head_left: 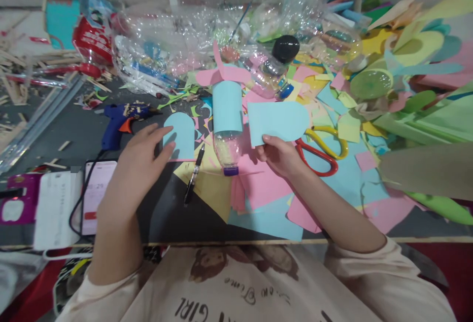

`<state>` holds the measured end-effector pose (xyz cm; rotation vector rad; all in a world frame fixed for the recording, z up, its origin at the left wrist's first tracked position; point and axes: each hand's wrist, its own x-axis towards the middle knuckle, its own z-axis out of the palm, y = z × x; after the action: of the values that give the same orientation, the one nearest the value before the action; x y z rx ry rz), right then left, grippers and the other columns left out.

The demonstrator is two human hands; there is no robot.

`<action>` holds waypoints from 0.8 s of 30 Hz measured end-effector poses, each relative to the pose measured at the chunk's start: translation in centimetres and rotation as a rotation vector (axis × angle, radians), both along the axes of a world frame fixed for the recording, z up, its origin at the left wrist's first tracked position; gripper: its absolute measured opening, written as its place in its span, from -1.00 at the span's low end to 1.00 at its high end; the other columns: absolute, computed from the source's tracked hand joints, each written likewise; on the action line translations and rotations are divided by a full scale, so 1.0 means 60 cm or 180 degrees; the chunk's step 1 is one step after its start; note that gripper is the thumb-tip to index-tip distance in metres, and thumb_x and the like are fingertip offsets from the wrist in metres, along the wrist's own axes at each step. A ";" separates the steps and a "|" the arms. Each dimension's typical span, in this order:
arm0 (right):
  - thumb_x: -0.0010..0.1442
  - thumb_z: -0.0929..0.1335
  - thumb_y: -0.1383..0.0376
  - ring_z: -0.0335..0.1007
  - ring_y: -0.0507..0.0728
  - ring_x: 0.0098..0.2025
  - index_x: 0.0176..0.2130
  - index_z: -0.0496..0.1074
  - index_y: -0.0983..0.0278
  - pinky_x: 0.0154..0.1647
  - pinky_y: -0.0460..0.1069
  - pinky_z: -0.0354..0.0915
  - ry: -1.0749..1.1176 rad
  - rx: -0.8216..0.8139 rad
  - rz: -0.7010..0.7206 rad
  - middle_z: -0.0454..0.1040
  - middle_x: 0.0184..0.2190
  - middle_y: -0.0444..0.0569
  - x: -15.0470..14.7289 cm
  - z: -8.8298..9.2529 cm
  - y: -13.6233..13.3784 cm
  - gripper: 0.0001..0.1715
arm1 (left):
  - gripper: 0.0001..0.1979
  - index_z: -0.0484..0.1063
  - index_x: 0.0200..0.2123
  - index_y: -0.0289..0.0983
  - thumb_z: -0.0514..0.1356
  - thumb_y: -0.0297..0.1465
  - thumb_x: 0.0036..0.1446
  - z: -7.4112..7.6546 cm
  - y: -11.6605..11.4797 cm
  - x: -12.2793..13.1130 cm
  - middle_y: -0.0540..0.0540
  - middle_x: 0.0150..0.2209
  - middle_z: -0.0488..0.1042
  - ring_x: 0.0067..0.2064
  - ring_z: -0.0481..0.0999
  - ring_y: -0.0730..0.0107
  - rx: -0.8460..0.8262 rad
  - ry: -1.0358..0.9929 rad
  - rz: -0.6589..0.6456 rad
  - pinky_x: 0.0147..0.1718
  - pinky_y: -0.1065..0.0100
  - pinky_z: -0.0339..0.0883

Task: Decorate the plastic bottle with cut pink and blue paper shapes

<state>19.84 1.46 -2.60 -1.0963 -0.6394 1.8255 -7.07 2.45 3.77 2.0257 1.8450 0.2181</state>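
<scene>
In my right hand (279, 154), pinched between thumb and fingers, is a light blue paper piece (277, 122) with one rounded end. My left hand (142, 161) has its fingers apart, over the left edge of a second blue rounded paper piece (181, 137) lying on the table; whether it touches is unclear. Between the hands lies a clear plastic bottle (227, 149) with a purple cap, wrapped in a blue paper band (227, 107). Pink paper fins (223, 73) stick out at its far end. A black pen (194, 174) rests nearer me.
A blue glue gun (114, 125) lies left, its cord running past a phone (98, 194). Red and yellow scissors (325, 149) sit beside my right wrist. Paper scraps cover the right side. Clear plastic bottles (158, 31) are heaped along the back, wooden sticks (48, 60) at far left.
</scene>
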 end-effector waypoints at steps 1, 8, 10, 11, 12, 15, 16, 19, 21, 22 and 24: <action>-0.13 0.45 0.11 0.13 -0.05 -0.68 -0.66 0.37 0.25 -0.61 -0.06 0.20 -0.0012 0.0027 -0.0010 0.29 -0.73 -0.20 0.000 -0.001 0.000 -0.67 | -0.51 0.41 0.09 -0.29 -0.05 -0.19 0.23 -0.001 -0.002 0.011 -0.27 0.15 0.38 0.22 0.32 0.05 0.0098 -0.0157 -0.0117 0.20 0.05 0.16; -0.08 0.45 0.11 0.45 0.14 -0.27 -0.45 0.48 0.19 -0.14 0.07 0.38 -0.0179 0.0341 -0.0505 0.52 -0.42 -0.11 -0.012 -0.002 -0.003 -0.77 | -0.50 0.11 0.29 -0.08 -0.08 -0.14 0.32 -0.048 0.003 0.088 -0.16 0.35 0.04 0.25 0.26 0.17 0.0058 -0.1264 -0.0719 0.11 0.18 0.30; -0.09 0.45 0.09 0.44 0.18 -0.18 -0.45 0.48 0.20 -0.08 0.10 0.37 -0.0240 0.0360 -0.0487 0.53 -0.40 -0.09 -0.015 -0.001 -0.004 -0.76 | -0.49 0.10 0.29 -0.05 -0.07 -0.12 0.32 -0.062 0.007 0.097 -0.16 0.33 0.06 0.23 0.26 0.16 0.0173 -0.1263 -0.0640 0.12 0.19 0.29; -0.10 0.45 0.09 0.44 0.19 -0.16 -0.46 0.49 0.20 -0.07 0.11 0.37 -0.0258 0.0353 -0.0466 0.54 -0.40 -0.08 -0.015 0.000 -0.004 -0.76 | -0.49 0.10 0.29 -0.04 -0.07 -0.11 0.32 -0.067 0.008 0.100 -0.16 0.31 0.08 0.22 0.26 0.15 0.0196 -0.1256 -0.0620 0.11 0.18 0.28; -0.11 0.46 0.09 0.43 0.20 -0.15 -0.47 0.49 0.20 -0.07 0.11 0.37 -0.0262 0.0339 -0.0470 0.54 -0.41 -0.08 -0.016 0.000 -0.005 -0.76 | -0.49 0.10 0.30 -0.03 -0.07 -0.11 0.32 -0.071 0.008 0.102 -0.16 0.29 0.10 0.20 0.28 0.14 0.0169 -0.1247 -0.0610 0.10 0.18 0.29; -0.12 0.47 0.12 0.46 0.18 -0.21 -0.46 0.52 0.20 -0.10 0.11 0.39 -0.0198 0.0271 -0.0530 0.57 -0.39 -0.10 -0.015 0.001 -0.008 -0.78 | -0.50 0.11 0.29 -0.02 -0.09 -0.13 0.32 -0.072 0.000 0.102 -0.17 0.22 0.16 0.02 0.41 0.23 0.0000 -0.1243 -0.0606 0.02 0.19 0.35; -0.12 0.47 0.14 0.46 0.17 -0.25 -0.45 0.53 0.20 -0.11 0.11 0.40 -0.0173 0.0240 -0.0550 0.57 -0.39 -0.10 -0.015 0.002 -0.010 -0.79 | -0.51 0.12 0.29 -0.03 -0.09 -0.14 0.33 -0.070 -0.005 0.100 -0.17 0.20 0.16 -0.05 0.43 0.28 0.0008 -0.1245 -0.0609 -0.01 0.20 0.36; -0.10 0.48 0.19 0.48 0.16 -0.28 -0.44 0.54 0.22 -0.10 0.11 0.40 -0.0159 0.0129 -0.0518 0.57 -0.40 -0.10 -0.015 0.010 -0.020 -0.82 | -0.54 0.16 0.27 -0.10 -0.08 -0.24 0.34 -0.062 -0.024 0.094 -0.22 0.18 0.14 -0.22 0.43 0.42 0.0239 -0.1230 -0.0746 -0.03 0.21 0.37; -0.07 0.46 0.21 0.49 0.17 -0.27 -0.43 0.53 0.22 -0.08 0.12 0.40 -0.0180 0.0066 -0.0482 0.57 -0.42 -0.09 -0.016 0.016 -0.030 -0.85 | -0.55 0.16 0.26 -0.13 -0.05 -0.29 0.33 -0.059 -0.035 0.089 -0.26 0.18 0.14 -0.34 0.39 0.51 0.0348 -0.1225 -0.0919 -0.10 0.23 0.40; -0.06 0.45 0.21 0.50 0.18 -0.25 -0.43 0.52 0.22 -0.08 0.12 0.40 -0.0204 0.0037 -0.0462 0.57 -0.44 -0.08 -0.016 0.019 -0.036 -0.86 | -0.56 0.16 0.25 -0.13 -0.03 -0.30 0.32 -0.059 -0.038 0.087 -0.27 0.18 0.14 -0.39 0.36 0.56 0.0381 -0.1237 -0.0991 -0.16 0.25 0.42; -0.05 0.45 0.22 0.50 0.19 -0.23 -0.43 0.52 0.22 -0.08 0.12 0.39 -0.0268 -0.0042 -0.0486 0.56 -0.46 -0.08 -0.016 0.022 -0.046 -0.88 | -0.57 0.20 0.22 -0.11 0.02 -0.31 0.30 -0.061 -0.041 0.085 -0.26 0.19 0.14 -0.46 0.32 0.63 0.0456 -0.1284 -0.1074 -0.25 0.28 0.44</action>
<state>18.88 -1.31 -1.27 -1.2028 -0.5772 1.6625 -1.97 -0.03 0.10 2.1551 1.2573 0.6242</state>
